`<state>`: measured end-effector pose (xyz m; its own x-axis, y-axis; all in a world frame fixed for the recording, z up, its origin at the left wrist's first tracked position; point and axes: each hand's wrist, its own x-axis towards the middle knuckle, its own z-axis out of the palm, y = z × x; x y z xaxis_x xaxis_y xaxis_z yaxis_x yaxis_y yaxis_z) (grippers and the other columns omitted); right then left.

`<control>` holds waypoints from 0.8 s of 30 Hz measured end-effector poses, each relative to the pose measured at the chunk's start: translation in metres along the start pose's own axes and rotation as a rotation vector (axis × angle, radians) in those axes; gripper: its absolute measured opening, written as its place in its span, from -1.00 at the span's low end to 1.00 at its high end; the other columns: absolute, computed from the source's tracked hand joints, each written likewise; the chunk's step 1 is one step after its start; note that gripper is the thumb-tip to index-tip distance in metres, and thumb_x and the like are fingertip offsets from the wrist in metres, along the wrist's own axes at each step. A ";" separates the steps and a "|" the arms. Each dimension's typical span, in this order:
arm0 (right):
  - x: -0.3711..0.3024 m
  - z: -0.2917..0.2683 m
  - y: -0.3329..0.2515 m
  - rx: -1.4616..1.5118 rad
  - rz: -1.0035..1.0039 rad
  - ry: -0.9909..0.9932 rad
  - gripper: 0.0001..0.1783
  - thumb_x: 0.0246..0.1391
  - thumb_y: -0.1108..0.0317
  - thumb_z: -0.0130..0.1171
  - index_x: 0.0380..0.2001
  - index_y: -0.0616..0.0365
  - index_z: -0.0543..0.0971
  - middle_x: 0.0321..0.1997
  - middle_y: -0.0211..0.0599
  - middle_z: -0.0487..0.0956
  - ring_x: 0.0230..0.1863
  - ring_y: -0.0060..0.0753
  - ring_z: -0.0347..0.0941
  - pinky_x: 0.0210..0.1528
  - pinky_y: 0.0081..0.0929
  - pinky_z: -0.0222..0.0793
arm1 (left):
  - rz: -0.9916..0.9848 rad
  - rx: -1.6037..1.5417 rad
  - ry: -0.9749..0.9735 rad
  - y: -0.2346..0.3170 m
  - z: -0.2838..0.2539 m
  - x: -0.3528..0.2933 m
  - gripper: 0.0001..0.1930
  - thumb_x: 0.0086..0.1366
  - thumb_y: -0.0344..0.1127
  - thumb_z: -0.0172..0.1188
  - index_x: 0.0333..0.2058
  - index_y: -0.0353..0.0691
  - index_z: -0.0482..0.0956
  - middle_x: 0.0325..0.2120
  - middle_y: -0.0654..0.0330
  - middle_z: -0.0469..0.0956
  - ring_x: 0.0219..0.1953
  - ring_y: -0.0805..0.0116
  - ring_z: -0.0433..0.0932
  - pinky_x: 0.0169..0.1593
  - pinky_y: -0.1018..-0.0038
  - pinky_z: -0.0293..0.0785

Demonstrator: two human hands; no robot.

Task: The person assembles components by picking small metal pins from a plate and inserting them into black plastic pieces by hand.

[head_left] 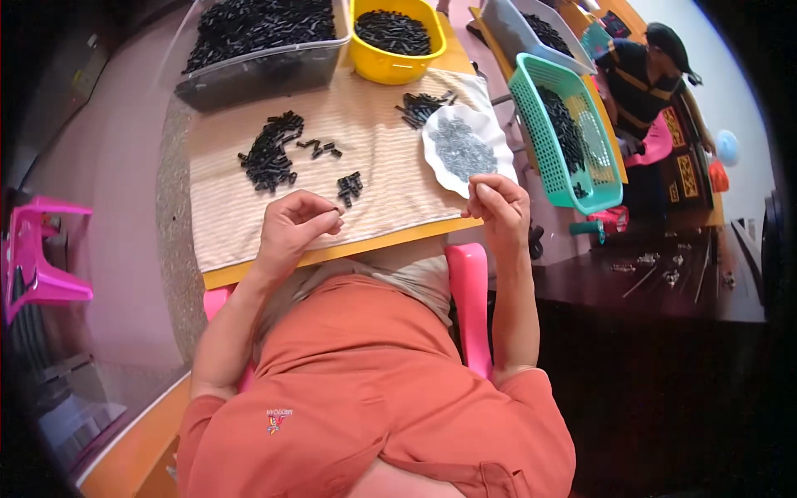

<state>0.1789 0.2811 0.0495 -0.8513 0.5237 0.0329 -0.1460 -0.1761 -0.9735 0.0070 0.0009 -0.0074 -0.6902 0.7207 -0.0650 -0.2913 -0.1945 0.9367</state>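
Note:
My left hand (295, 226) is closed in a pinch above the cloth's near edge. A small black piece (339, 211) shows between its thumb and forefinger. By the near rim of a white scalloped plate (433, 159), my right hand (502, 207) pinches with thumb and fingers together; what they hold is too small to make out. Small clear pieces (463, 148) are heaped on that plate. Just beyond my left fingertips lies a little cluster of short black tubular pieces (349, 189). Farther left spreads a larger black pile (270, 153), with several loose pieces (320, 149) beside it.
A striped cloth (249, 228) covers the table. Behind stand a clear bin (266, 70) and a yellow basin (394, 66), both holding black pieces. More black pieces (422, 108) lie behind the plate. Rightward are a green basket (598, 195) and a seated person (643, 79). A pink stool (50, 253) stands left.

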 end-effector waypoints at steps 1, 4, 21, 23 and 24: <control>0.000 0.004 0.001 -0.080 -0.019 -0.005 -0.82 0.20 0.49 0.11 -0.20 0.36 0.61 -0.47 -0.32 0.54 -0.51 -0.58 0.42 -0.35 -0.50 0.56 | 0.009 -0.012 -0.011 0.002 0.000 0.000 -0.93 0.27 -0.54 0.25 -0.26 -0.33 0.59 -0.31 0.11 0.67 -0.32 0.44 0.65 -0.15 0.49 0.64; 0.004 0.011 0.005 -0.196 -0.021 -0.054 -0.81 0.22 0.49 0.11 -0.17 0.36 0.62 -0.45 -0.34 0.56 -0.48 -0.59 0.45 -0.33 -0.53 0.55 | 0.020 -0.022 -0.019 0.002 -0.004 0.001 -0.92 0.27 -0.54 0.25 -0.26 -0.32 0.60 -0.31 0.10 0.68 -0.31 0.44 0.66 -0.15 0.48 0.64; 0.083 0.118 0.030 -0.873 -0.223 -0.429 -0.83 0.10 0.48 0.30 -0.22 0.28 0.64 -0.44 -0.32 0.60 -0.44 -0.64 0.47 -0.35 -0.61 0.40 | -0.045 -0.147 -0.084 0.011 0.000 -0.004 -0.88 0.25 -0.54 0.29 -0.23 -0.34 0.60 -0.38 0.28 0.62 -0.33 0.58 0.59 -0.19 0.60 0.56; 0.092 0.129 0.033 -0.955 -0.267 -0.456 -0.83 0.08 0.48 0.30 -0.23 0.26 0.64 -0.43 -0.29 0.60 -0.46 -0.58 0.47 -0.36 -0.58 0.40 | -0.053 -0.154 -0.084 0.011 0.000 -0.005 -0.88 0.25 -0.53 0.29 -0.23 -0.34 0.60 -0.38 0.29 0.61 -0.33 0.58 0.59 -0.19 0.60 0.56; 0.098 0.134 0.035 -1.034 -0.314 -0.477 -0.82 0.07 0.47 0.30 -0.23 0.25 0.64 -0.43 -0.26 0.61 -0.47 -0.52 0.48 -0.37 -0.54 0.40 | -0.062 -0.155 -0.088 0.011 0.000 -0.005 -0.89 0.25 -0.53 0.29 -0.24 -0.34 0.60 -0.38 0.29 0.61 -0.33 0.58 0.59 -0.20 0.60 0.56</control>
<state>0.0231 0.2142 0.0495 -0.9850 0.0210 0.1715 -0.0915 0.7784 -0.6210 0.0069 -0.0051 0.0032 -0.6090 0.7887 -0.0840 -0.4349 -0.2435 0.8669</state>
